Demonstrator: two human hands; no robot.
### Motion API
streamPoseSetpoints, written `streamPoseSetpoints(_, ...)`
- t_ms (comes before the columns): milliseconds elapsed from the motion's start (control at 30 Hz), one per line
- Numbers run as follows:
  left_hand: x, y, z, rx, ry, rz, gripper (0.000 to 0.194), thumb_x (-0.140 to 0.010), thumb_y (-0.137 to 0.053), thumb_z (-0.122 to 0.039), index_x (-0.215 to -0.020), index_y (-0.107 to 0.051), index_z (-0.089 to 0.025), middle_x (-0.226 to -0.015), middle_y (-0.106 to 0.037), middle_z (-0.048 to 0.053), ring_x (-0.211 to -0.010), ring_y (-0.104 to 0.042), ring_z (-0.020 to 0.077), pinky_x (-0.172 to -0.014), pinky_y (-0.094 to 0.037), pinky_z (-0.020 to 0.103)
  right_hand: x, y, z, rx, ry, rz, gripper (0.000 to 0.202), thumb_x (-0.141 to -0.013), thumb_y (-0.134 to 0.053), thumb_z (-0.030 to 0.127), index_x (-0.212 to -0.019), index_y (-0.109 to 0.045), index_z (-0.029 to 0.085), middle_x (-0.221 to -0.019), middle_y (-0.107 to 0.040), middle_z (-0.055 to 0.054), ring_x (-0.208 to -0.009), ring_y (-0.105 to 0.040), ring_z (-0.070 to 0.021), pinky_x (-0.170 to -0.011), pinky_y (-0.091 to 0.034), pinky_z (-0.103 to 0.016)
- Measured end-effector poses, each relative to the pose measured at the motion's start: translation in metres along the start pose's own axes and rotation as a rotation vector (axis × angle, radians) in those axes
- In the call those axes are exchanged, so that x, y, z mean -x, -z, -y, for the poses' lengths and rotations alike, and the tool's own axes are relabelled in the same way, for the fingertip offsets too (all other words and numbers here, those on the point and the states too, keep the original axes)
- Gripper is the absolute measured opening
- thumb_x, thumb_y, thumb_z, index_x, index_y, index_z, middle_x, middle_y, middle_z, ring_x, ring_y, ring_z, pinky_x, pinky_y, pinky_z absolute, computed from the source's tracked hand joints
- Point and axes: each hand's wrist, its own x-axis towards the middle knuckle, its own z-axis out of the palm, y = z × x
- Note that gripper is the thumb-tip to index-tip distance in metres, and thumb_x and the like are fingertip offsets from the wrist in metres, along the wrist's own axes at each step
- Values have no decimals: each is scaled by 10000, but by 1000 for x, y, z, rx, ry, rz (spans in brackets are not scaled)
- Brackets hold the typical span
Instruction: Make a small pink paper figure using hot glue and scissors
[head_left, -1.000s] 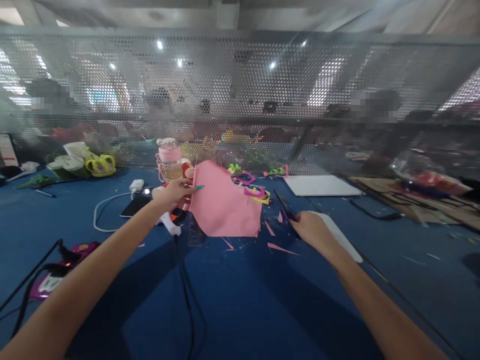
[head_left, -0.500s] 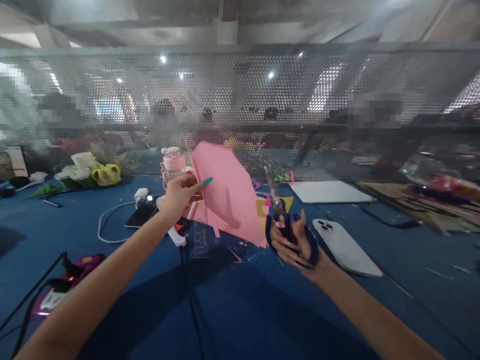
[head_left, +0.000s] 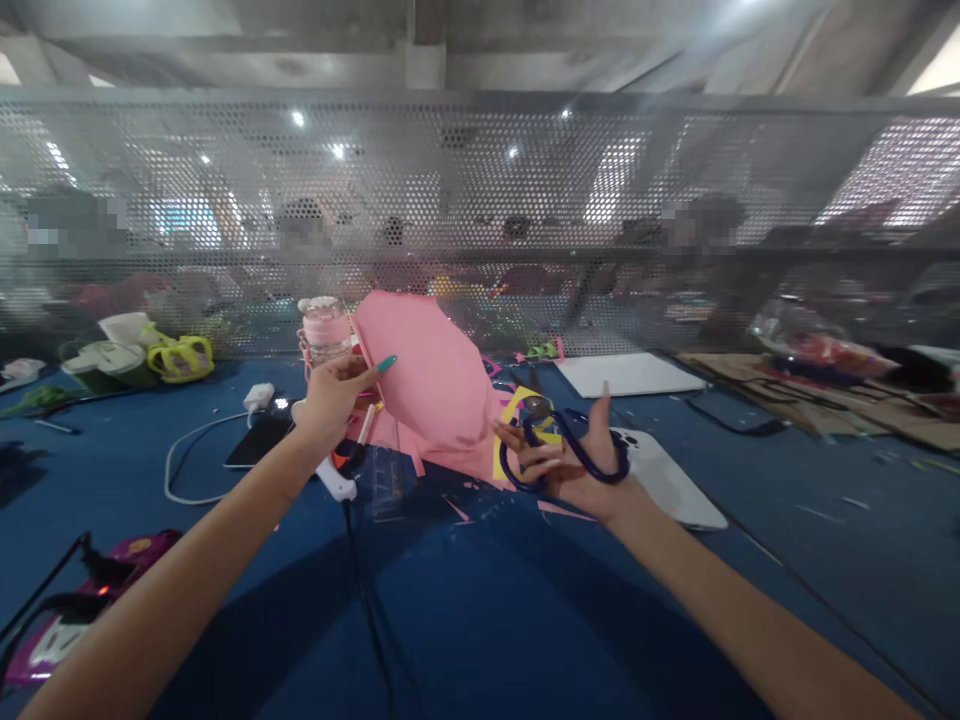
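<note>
Over the blue table (head_left: 480, 620), a pink sheet (head_left: 427, 370) tilts at eleven o'clock, its nine-o'clock edge pinched by the left hand (head_left: 334, 392), seemingly for steadiness, and at one o'clock the right hand (head_left: 585, 487) grips scissors (head_left: 538, 407) through their loops.

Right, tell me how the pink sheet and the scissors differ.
The pink sheet is broad and thin, while the scissors are smaller, with looped handles. The pink sheet is plain pink; the scissors have dark blue handles. The left hand pinches the pink sheet by its edge, whereas the right hand has fingers through the scissors' loops. Both are held.
</note>
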Motion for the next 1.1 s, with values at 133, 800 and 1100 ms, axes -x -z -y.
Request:
streamPoseSetpoints(133,0,0,1,-41,1,37,260,-541,-743,-248,-734,-632,-115,-612,-630,-2,-493,-563,75,-484,-482,189,-9,-8,25,151,-371,-84,599,-782,-314,640,-848,-528,85,-556,-550,-6,-340,-373,-41,-349,-368,-159)
streamPoseSetpoints(800,10,-14,31,-521,-34,557,389,-594,-697,-308,-925,-591,-133,-930,-647,95,-759,-629,189,-625,-507,288,-45,-25,-11,936,-118,224,688,-756,-280,697,-839,-576,81,-387,-308,103,-274,-143,-17,-304,-158,-178)
streamPoseSetpoints(1100,12,-11,26,-433,-178,298,172,-691,-605,-246,-550,-574,-151,-451,-575,-9,-428,-573,117,-435,-454,204,-42,0,-2,968,-172,48,715,-612,-330,803,-765,-524,133,-466,-473,39,-315,-281,-34,-324,-217,-184)
